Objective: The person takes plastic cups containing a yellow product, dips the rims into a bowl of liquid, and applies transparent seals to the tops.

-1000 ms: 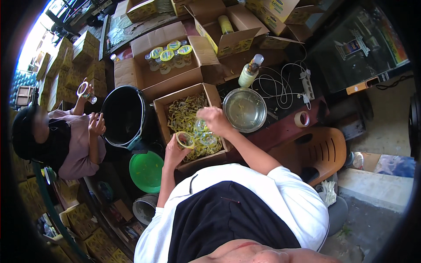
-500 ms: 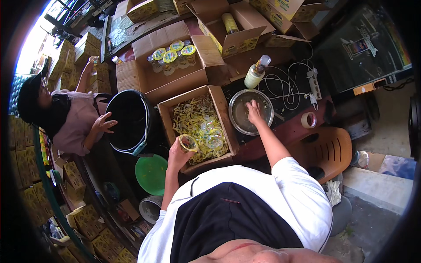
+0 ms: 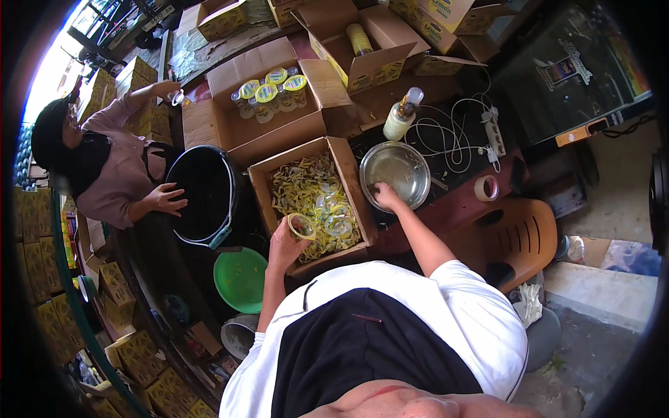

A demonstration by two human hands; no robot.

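My left hand (image 3: 284, 247) grips a clear plastic cup with a yellow rim (image 3: 302, 226) above the lower left of an open cardboard box (image 3: 259, 188). That box holds many yellow-green strips (image 3: 296, 181) and some clear plastic cups (image 3: 334, 224). My right hand (image 3: 387, 197) is at the lower-left inside of a steel bowl (image 3: 418, 171) of liquid, its fingertips too small and hidden to make out. Behind the bowl stands a bottle of pale liquid (image 3: 396, 122) with a clear, partly dark top.
A co-worker (image 3: 104, 167) at left reaches past a black bucket (image 3: 230, 198). Behind are a box (image 3: 251, 139) of lidded cups and more cartons (image 3: 376, 73). A green basin (image 3: 240, 282), tape roll (image 3: 486, 188), power strip (image 3: 493, 132), cables and orange chair (image 3: 519, 244) surround me.
My right hand has gone from the cups in the box into the bowl, then toward its lower-left side. The co-worker's upper hand has reached rightward. My left hand still holds the cup.
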